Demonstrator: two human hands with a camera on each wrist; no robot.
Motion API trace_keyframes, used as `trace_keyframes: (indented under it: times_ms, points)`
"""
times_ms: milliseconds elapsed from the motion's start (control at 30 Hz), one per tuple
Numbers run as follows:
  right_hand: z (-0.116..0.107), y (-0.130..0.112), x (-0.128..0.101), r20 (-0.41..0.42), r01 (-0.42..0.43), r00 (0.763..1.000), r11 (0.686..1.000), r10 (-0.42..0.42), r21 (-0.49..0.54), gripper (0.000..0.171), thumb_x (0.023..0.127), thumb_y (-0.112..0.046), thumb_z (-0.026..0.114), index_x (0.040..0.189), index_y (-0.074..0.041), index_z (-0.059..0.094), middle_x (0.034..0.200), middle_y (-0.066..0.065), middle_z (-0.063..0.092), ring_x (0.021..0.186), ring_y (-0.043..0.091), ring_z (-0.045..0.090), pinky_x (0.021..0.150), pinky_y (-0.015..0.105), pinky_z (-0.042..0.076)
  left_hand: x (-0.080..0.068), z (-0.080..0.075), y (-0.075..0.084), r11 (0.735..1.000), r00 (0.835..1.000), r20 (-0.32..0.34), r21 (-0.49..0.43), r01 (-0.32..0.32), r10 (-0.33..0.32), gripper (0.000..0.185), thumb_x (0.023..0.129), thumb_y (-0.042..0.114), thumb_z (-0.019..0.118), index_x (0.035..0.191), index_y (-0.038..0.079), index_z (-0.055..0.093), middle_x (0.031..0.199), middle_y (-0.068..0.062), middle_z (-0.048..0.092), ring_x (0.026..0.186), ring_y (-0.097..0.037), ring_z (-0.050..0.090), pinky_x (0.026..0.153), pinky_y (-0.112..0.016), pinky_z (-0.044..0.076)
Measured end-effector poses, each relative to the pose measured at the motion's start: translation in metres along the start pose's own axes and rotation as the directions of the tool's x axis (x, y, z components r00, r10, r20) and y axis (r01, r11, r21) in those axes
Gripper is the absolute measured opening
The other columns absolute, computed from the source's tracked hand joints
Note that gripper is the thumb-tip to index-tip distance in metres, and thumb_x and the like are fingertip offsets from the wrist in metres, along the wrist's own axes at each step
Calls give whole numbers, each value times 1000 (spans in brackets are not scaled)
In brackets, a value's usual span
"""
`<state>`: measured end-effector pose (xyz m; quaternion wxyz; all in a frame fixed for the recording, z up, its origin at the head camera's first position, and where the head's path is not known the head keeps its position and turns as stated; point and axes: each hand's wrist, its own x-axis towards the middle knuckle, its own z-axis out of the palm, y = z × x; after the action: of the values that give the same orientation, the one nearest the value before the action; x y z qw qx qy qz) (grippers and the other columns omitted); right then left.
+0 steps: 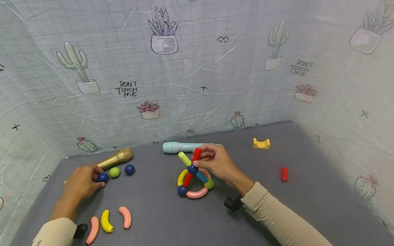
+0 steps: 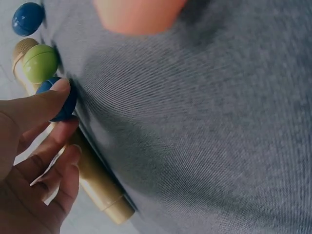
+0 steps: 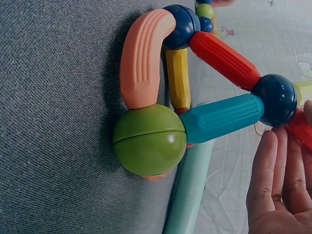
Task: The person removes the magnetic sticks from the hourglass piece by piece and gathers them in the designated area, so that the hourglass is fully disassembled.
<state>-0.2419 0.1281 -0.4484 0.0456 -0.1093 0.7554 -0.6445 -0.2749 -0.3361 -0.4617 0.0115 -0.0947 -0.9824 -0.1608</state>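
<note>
At the left, my left hand [image 1: 80, 184] pinches a dark blue ball [image 2: 71, 102] between thumb and fingertip, close beside a green ball [image 2: 41, 64]. My right hand [image 1: 220, 163] grips a short red rod [image 1: 196, 153] at the top of a built frame of balls and rods. That rod and a yellow-green rod [image 1: 184, 159] slant up from the frame's top blue ball [image 3: 274, 100]. Red and teal rods [image 3: 225, 117] run down from this ball. A curved pink rod [image 3: 141, 58], a curved yellow rod [image 3: 177, 78] and a green ball [image 3: 149, 139] form its base.
A gold microphone-shaped piece [image 1: 121, 156] and another blue ball [image 1: 129, 169] lie back left. Curved pink and yellow rods [image 1: 106, 221] sit in front. A light-blue microphone [image 1: 181, 146] is behind the frame. Rightward are a yellow cradle block [image 1: 261, 144] and a red rod [image 1: 284, 174].
</note>
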Motion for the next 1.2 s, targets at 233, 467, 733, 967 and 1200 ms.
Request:
trace_keyframes:
  times_ms: [233, 467, 733, 967, 1200]
  points:
    - [1, 0, 0, 0, 13, 1000, 1000, -13, -5, 35, 92, -8, 83, 124, -1, 71, 115, 19, 78, 92, 19, 72, 87, 27, 60, -1, 4, 4, 999, 1000, -31, 39, 3, -2, 47, 87, 19, 87, 125, -1, 67, 108, -27, 71, 103, -47, 61, 91, -64, 46]
    - [-1, -1, 0, -12, 33, 999, 999, -33, -20, 33, 92, -8, 83, 122, -1, 71, 114, 18, 79, 91, 19, 71, 87, 28, 59, -7, -6, 63, 993, 977, -177, 20, -114, 116, 51, 88, 25, 87, 130, 5, 67, 113, -27, 66, 105, -43, 55, 96, -62, 42]
    - [-1, -2, -2, -23, 47, 999, 998, -48, -44, 30, 92, -7, 83, 120, -5, 72, 113, 18, 79, 92, 19, 72, 89, 29, 60, -5, 6, 148, 957, 952, -206, -136, -256, 225, 47, 90, 25, 87, 130, 8, 68, 117, -17, 70, 112, -39, 60, 99, -58, 47]
    - [-2, -1, -3, -22, 67, 997, 997, -68, -48, 34, 93, -7, 82, 124, 2, 70, 113, 20, 78, 94, 24, 74, 88, 27, 61, -5, 47, 212, 862, 963, -125, -429, -270, 240, 54, 93, 29, 85, 139, 12, 62, 121, -13, 73, 111, -36, 65, 95, -56, 53]
    - [1, 0, -2, -27, 129, 991, 987, -132, -98, 32, 92, -6, 83, 122, 0, 72, 113, 21, 78, 97, 36, 77, 85, 31, 63, 2, 77, 243, 693, 982, -76, -700, -176, 173, 42, 98, 28, 80, 132, 8, 67, 115, -12, 72, 106, -28, 67, 85, -38, 56]
